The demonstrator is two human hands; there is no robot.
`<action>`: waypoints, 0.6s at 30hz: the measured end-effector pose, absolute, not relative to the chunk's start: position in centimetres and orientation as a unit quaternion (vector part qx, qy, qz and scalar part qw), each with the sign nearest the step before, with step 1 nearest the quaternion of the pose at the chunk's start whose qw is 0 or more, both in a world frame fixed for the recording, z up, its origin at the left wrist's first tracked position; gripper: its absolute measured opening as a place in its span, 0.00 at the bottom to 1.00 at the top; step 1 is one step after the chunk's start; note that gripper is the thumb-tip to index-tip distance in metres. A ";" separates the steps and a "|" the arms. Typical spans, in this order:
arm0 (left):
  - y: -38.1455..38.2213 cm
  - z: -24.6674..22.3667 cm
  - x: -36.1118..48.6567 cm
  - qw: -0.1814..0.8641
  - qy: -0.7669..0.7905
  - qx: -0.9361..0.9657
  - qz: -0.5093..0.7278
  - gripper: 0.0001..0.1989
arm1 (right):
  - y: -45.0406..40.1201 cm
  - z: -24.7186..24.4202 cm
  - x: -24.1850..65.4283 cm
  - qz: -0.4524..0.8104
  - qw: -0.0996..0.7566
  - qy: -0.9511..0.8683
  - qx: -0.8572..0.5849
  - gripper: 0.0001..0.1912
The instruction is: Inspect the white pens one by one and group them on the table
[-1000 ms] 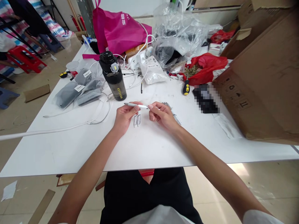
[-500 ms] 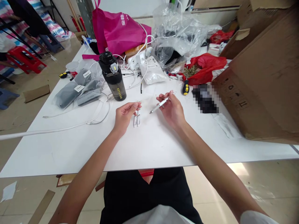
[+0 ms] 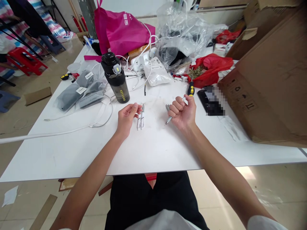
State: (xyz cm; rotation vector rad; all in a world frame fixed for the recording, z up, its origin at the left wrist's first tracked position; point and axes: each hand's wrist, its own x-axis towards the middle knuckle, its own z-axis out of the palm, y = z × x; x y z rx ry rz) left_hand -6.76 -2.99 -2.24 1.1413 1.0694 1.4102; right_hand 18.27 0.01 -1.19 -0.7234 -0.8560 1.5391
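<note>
On the white table [image 3: 153,150], two or so slim white pens [image 3: 142,123] lie side by side, pointing toward me. My left hand [image 3: 126,119] rests just left of them, thumb and forefinger pinched together by their far ends. Whether anything is in that pinch I cannot make out. My right hand [image 3: 183,111] is curled, palm up, around a white ballpoint pen [image 3: 169,119]. Its tip sticks out toward the lower left, and a white part shows at the thumb. A grey end piece [image 3: 167,107] shows beside the curled fingers; whether it belongs to another pen is unclear.
Beyond my hands stand a black bottle [image 3: 116,80], bagged grey items [image 3: 72,94] and a white parcel [image 3: 157,72]. A yellow-black screwdriver [image 3: 191,88] and a dark, partly blurred flat object [image 3: 211,102] lie right, beside a large cardboard box [image 3: 268,83]. White cables [image 3: 79,128] cross the left side.
My right hand has moved right and curled its fingers around the pen, which was held out in the fingertips before. My left hand has shifted slightly left, uncovering more of the pens.
</note>
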 end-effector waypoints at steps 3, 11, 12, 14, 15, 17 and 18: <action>-3.0 -2.3 -6.7 0.496 0.440 0.471 0.582 0.20 | -0.2 -0.8 18.1 0.644 0.585 -0.373 -0.321 0.36; -3.0 -2.5 -6.6 0.496 0.442 0.471 0.580 0.20 | 0.0 -1.6 18.7 0.660 0.587 -0.379 -0.278 0.32; -3.0 -2.5 -6.6 0.495 0.442 0.473 0.580 0.20 | 0.0 -1.6 18.7 0.658 0.586 -0.378 -0.283 0.33; -2.9 -2.6 -6.6 0.491 0.443 0.475 0.581 0.19 | -0.1 -1.3 18.5 0.648 0.588 -0.379 -0.301 0.33; -2.9 -2.7 -6.6 0.489 0.444 0.476 0.581 0.19 | -0.2 -1.1 18.3 0.641 0.590 -0.382 -0.309 0.34; -2.8 -2.7 -6.6 0.486 0.447 0.477 0.580 0.19 | -0.3 -0.6 17.7 0.624 0.596 -0.393 -0.319 0.35; -2.8 -2.7 -6.6 0.484 0.449 0.478 0.580 0.20 | -0.3 -0.3 17.3 0.615 0.598 -0.400 -0.323 0.35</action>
